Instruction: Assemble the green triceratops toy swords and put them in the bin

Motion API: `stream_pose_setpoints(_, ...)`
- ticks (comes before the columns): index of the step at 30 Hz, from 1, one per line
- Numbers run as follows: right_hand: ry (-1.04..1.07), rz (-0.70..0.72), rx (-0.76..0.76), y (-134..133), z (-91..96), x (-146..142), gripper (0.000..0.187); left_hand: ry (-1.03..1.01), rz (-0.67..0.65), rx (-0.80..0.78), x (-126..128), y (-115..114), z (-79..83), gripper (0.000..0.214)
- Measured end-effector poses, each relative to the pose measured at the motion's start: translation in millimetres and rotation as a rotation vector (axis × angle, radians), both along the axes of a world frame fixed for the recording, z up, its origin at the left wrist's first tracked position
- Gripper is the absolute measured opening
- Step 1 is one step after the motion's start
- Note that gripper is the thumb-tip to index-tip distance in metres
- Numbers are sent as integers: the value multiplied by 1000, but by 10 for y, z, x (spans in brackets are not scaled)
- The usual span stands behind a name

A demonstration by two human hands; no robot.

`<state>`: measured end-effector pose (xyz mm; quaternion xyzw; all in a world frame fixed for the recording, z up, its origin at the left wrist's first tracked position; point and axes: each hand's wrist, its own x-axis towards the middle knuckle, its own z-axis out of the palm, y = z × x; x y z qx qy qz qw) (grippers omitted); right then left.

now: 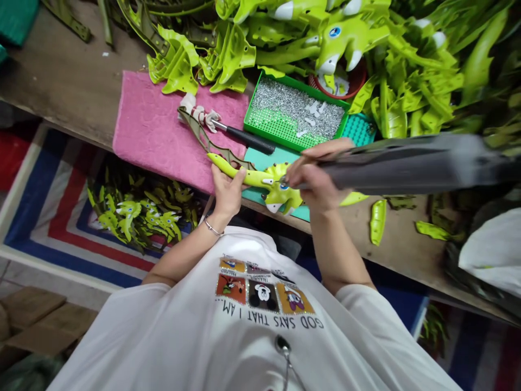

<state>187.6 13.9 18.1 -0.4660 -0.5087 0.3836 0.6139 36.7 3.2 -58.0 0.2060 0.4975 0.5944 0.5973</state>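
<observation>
My left hand [228,189] is closed around the long tail-like part of a lime-green toy dragon [253,177], which lies at the bench's front edge. The toy has a horned head with a blue eye, and a dark olive wing [203,136] stretches away from it. My right hand [319,176] grips a dark grey electric screwdriver [391,163], held almost level. Its tip sits at the toy's head, beside the eye; exact contact is hard to make out. Under the toy lies a turquoise mat [260,157].
A green basket [280,133] holds many small screws and white pieces. A black-handled screwdriver [250,139] rests partly on a pink towel [163,130]. Lime-green toy parts [358,38] pile up behind. Below left, a striped container [61,217] holds more toys.
</observation>
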Motion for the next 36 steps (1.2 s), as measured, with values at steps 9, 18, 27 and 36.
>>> stream_pose_setpoints(9,-4,-322,119,-90,48,255,27,24,-14,44,12,4,-5,74)
stream_pose_setpoints(18,16,-45,55,3,-160,397,38,86,-31,15,-10,-4,-43,76)
stream_pose_setpoints(27,49,-102,188,-60,-65,470,26,66,-41,75,-24,36,-30,69)
stream_pose_setpoints(36,-101,-470,139,-567,-113,1011,47,89,-45,95,-10,56,-18,71)
